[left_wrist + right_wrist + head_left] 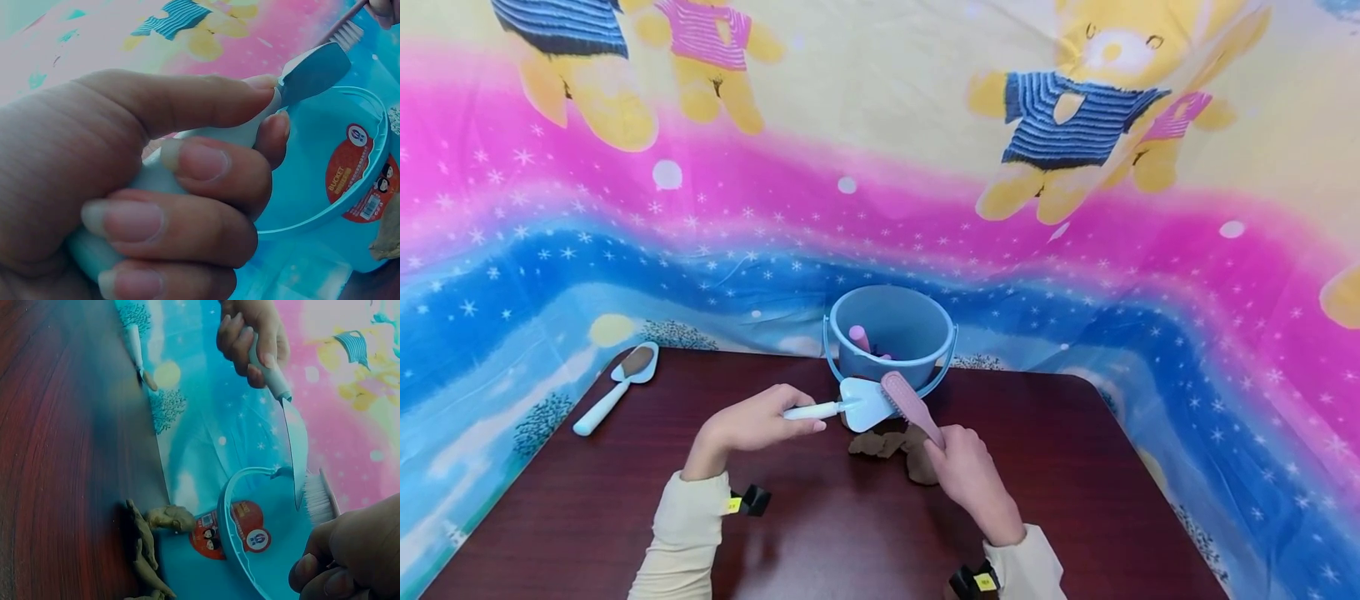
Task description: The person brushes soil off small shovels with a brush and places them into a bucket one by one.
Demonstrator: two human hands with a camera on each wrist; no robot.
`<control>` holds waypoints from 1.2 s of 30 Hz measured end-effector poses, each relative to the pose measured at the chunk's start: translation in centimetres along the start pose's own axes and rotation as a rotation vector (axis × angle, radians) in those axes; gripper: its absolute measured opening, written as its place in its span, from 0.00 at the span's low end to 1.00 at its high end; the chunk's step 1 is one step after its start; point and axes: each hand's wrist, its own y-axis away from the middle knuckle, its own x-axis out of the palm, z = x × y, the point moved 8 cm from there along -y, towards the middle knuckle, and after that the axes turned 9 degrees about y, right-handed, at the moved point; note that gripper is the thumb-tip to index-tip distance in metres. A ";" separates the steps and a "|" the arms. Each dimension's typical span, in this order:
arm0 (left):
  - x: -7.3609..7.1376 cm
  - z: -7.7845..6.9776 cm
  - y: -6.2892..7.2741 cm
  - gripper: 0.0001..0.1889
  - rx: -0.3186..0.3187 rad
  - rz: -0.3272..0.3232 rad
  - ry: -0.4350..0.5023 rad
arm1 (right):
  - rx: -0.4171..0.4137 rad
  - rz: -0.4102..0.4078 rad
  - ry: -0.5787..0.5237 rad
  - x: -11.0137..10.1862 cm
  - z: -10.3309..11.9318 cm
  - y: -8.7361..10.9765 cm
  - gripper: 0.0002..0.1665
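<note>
My left hand [758, 422] grips the handle of a small pale-blue trowel [863, 405], its fingers curled round it in the left wrist view. A pink brush [912, 408] is held by its handle in my right hand [967, 473]. The brush's white bristles [317, 499] meet the trowel blade near its tip in the right wrist view. Both tools are over the front rim of a blue bucket [891, 367]. Brown clay pieces [880, 443] lie on the table just below them, partly hidden by the brush and my right hand.
A second pale-blue trowel [601, 410] lies at the table's left edge with a brown lump [637, 360] on its blade. Inside the bucket stands a pink handle [859, 337]. A printed cloth [820, 208] hangs close behind the dark wooden table [805, 533].
</note>
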 end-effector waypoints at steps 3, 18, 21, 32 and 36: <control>0.0 0.0 0.0 0.17 -0.002 0.000 0.000 | 0.010 -0.001 -0.003 0.1 -0.3 -0.1 0.20; 0.0 -0.2 0.0 0.16 0.001 0.000 0.019 | 0.060 -0.016 0.002 -0.6 -1.1 -0.3 0.17; 0.1 -0.2 0.0 0.16 0.010 0.008 0.031 | 0.058 -0.030 0.000 -0.8 -1.1 -0.2 0.18; 0.8 -0.5 -0.7 0.16 0.051 0.016 0.022 | -0.023 -0.005 -0.087 -0.7 1.3 0.4 0.22; 1.0 -0.5 -0.9 0.14 0.056 0.018 0.016 | -0.046 0.010 -0.090 -0.5 2.2 0.7 0.22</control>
